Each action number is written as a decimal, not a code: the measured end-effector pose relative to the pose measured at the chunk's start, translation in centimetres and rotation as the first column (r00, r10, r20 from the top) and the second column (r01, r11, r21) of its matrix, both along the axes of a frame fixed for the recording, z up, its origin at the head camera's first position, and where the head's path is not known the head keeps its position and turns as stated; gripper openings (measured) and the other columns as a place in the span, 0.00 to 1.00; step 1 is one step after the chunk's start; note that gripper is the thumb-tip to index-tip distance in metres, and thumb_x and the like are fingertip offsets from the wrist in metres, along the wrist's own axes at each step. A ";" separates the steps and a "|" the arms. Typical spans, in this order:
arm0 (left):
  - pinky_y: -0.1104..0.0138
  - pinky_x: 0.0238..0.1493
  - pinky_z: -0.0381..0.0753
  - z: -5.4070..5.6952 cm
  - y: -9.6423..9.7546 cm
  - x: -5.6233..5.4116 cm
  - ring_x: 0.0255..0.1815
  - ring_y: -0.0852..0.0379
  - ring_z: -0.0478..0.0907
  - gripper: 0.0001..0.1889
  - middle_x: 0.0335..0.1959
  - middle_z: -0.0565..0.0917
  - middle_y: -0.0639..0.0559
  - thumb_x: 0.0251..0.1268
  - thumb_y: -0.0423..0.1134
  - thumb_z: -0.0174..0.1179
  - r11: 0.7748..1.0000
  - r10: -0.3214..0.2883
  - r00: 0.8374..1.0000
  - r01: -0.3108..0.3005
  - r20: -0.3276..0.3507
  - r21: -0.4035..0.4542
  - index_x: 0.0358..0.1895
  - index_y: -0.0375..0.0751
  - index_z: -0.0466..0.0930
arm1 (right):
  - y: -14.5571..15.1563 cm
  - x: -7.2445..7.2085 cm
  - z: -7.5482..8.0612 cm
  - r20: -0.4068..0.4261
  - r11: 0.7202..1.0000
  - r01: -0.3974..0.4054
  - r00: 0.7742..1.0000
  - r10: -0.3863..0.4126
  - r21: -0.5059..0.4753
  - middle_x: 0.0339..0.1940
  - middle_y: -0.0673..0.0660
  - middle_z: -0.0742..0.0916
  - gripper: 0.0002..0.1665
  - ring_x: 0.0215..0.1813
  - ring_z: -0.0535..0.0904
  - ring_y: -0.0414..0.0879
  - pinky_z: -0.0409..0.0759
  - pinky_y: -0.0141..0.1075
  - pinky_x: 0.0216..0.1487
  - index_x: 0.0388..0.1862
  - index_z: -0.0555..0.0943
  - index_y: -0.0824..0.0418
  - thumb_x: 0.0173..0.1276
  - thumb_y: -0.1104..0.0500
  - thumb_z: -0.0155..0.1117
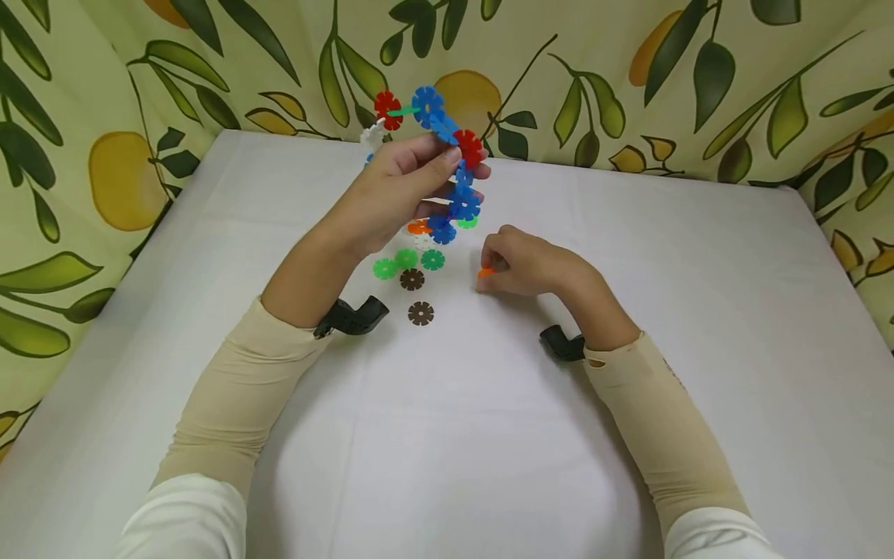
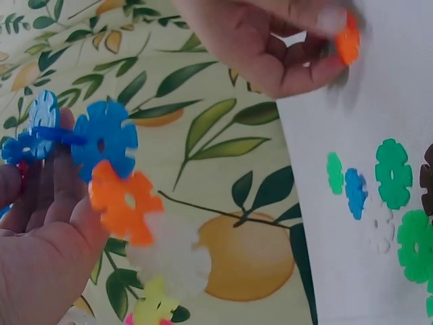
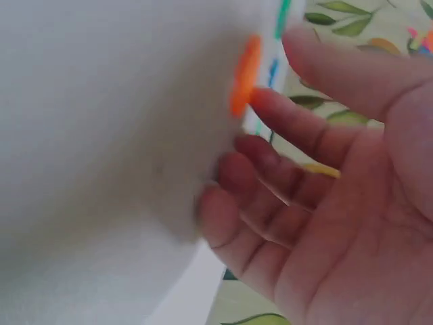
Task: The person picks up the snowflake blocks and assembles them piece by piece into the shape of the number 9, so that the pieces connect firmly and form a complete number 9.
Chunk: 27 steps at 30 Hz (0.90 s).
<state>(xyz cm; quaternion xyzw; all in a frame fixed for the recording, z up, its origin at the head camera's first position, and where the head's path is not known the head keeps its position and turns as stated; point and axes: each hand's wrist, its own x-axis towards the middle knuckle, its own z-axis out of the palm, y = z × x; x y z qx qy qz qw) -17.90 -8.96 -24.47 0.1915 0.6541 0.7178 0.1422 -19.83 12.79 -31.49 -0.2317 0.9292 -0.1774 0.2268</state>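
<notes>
My left hand [image 1: 391, 190] holds up a chain of slotted plastic flower discs [image 1: 464, 202], thumb and fingers gripping it near a red disc [image 1: 469, 147]. Blue, red, white and green pieces interlock along it. In the left wrist view, an orange disc [image 2: 125, 206] and a blurred white one [image 2: 172, 261] hang from the chain beside the left hand [image 2: 51, 237]. To the right, low over the table, my right hand [image 1: 531, 264] pinches a loose orange disc [image 1: 486, 272] at its fingertips. The right wrist view has that orange disc [image 3: 245, 76] edge-on.
Several loose discs lie on the white-covered table [image 1: 447, 450] below the chain, among them a brown disc [image 1: 421, 313], a light green disc [image 1: 385, 269] and a darker green disc [image 1: 433, 259]. A leaf-patterned curtain [image 1: 601, 85] stands behind. Black wrist mounts [image 1: 359, 317] stick out from both forearms.
</notes>
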 end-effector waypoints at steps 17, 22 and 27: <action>0.60 0.47 0.84 0.0 1.5 1.4 0.38 0.48 0.86 0.12 0.41 0.87 0.45 0.77 0.37 0.55 0.981 0.161 0.963 -0.180 -0.214 -0.070 0.47 0.32 0.84 | 1.6 3.3 6.5 -0.554 0.655 -0.213 0.746 -0.370 -0.725 0.38 0.59 0.87 0.11 0.38 0.85 0.42 0.83 0.31 0.44 0.45 0.76 0.77 0.67 0.72 0.66; 0.60 0.45 0.85 -0.1 1.5 1.7 0.36 0.48 0.85 0.12 0.39 0.87 0.44 0.76 0.37 0.55 0.979 0.158 0.953 -0.185 -0.258 -0.087 0.45 0.32 0.85 | 0.8 4.0 6.9 -0.681 0.638 -0.371 0.646 -0.344 -0.675 0.38 0.62 0.86 0.12 0.39 0.85 0.40 0.83 0.32 0.46 0.43 0.75 0.78 0.65 0.75 0.67; 0.60 0.43 0.86 0.0 1.6 1.9 0.36 0.48 0.85 0.12 0.38 0.87 0.45 0.75 0.36 0.55 0.977 0.158 0.943 -0.192 -0.291 -0.090 0.45 0.31 0.85 | 0.7 4.1 6.9 -0.759 0.662 -0.436 0.561 -0.331 -0.610 0.38 0.64 0.85 0.11 0.40 0.85 0.46 0.82 0.30 0.47 0.43 0.78 0.77 0.63 0.76 0.68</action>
